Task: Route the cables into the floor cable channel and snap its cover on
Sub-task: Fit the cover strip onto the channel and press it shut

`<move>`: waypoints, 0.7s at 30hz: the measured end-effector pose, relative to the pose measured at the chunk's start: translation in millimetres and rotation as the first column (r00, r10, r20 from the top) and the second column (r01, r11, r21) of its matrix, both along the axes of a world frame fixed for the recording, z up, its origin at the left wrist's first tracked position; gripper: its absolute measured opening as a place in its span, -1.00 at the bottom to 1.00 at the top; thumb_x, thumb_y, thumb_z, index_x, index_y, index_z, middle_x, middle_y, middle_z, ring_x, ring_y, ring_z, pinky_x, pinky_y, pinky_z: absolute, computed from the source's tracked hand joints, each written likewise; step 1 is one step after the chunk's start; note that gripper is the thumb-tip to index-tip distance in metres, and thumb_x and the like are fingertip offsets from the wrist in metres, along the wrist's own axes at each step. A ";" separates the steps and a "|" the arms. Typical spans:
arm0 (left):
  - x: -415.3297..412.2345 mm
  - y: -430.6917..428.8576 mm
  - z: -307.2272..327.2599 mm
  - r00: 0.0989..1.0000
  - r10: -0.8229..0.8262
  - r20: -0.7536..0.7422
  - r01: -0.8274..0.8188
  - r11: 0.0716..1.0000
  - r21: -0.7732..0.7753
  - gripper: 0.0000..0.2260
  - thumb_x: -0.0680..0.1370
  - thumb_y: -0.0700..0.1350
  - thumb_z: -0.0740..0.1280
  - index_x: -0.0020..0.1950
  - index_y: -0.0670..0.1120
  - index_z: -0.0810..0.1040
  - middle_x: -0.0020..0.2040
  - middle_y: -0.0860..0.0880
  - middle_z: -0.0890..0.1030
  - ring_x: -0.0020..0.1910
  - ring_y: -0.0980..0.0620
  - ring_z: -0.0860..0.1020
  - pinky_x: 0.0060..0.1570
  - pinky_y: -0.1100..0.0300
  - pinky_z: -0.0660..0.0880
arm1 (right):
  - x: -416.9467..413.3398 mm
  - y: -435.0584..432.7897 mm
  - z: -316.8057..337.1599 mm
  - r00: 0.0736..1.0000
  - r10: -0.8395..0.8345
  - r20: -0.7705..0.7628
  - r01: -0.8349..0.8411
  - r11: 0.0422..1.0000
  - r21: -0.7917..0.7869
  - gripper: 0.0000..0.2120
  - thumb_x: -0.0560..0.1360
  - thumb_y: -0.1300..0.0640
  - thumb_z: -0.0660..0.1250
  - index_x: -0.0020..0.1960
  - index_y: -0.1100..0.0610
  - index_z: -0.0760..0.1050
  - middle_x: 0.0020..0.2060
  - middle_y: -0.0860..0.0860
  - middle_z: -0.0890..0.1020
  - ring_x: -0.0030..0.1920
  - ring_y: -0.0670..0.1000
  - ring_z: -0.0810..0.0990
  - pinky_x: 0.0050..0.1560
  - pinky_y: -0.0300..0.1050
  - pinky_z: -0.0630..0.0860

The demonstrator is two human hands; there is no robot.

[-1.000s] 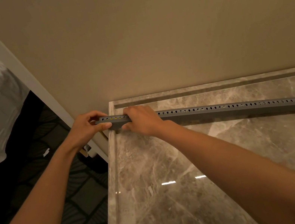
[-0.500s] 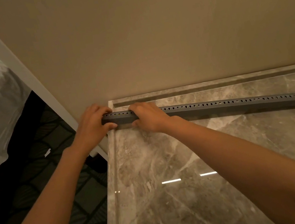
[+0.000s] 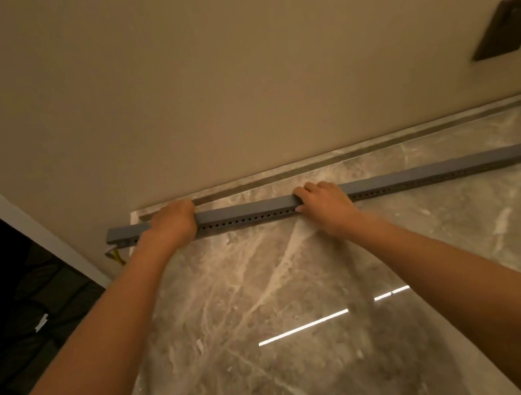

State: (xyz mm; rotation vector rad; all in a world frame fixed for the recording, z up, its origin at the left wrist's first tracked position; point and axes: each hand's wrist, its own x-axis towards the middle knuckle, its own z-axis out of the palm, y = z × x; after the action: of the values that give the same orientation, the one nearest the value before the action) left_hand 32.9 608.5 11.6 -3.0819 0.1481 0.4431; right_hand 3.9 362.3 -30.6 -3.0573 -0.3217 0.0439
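Note:
A long grey cable channel (image 3: 248, 213) with a row of small holes along its near side lies across the marble slab (image 3: 270, 300), parallel to the wall. Its left end sticks out past the slab's left edge. My left hand (image 3: 171, 225) is closed over the channel near that end. My right hand (image 3: 322, 202) presses on top of it further right, fingers curled over the cover. A short yellow cable (image 3: 117, 255) hangs out below the left end. The channel runs out of view at the right.
A beige wall (image 3: 231, 80) rises right behind the slab, with a dark wall plate (image 3: 507, 26) at upper right. A white door frame (image 3: 12, 220) and dark patterned carpet (image 3: 34, 341) lie to the left, lower than the slab.
My hands have spread apart along the channel; the right hand slid well to the right. The channel's left end now overhangs the slab edge, and the view has shifted up and right.

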 end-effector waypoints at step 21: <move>-23.7 -305.0 -24.0 0.942 -0.288 0.175 0.327 0.904 -0.274 -0.75 0.52 -0.09 0.29 0.15 -0.16 0.46 0.13 -0.19 0.51 0.09 -0.18 0.47 0.10 -0.03 0.42 | -29.4 -289.3 3.5 0.972 -0.235 0.007 0.235 0.971 0.038 -0.69 0.55 0.15 0.22 0.27 0.21 0.39 0.23 0.17 0.52 0.24 0.17 0.44 0.24 0.00 0.35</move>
State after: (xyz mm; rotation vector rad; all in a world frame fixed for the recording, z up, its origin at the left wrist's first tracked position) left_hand 9.2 303.4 -12.4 -3.2734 0.7555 0.2199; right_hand -25.6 73.0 -27.1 -3.0363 0.0403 0.0072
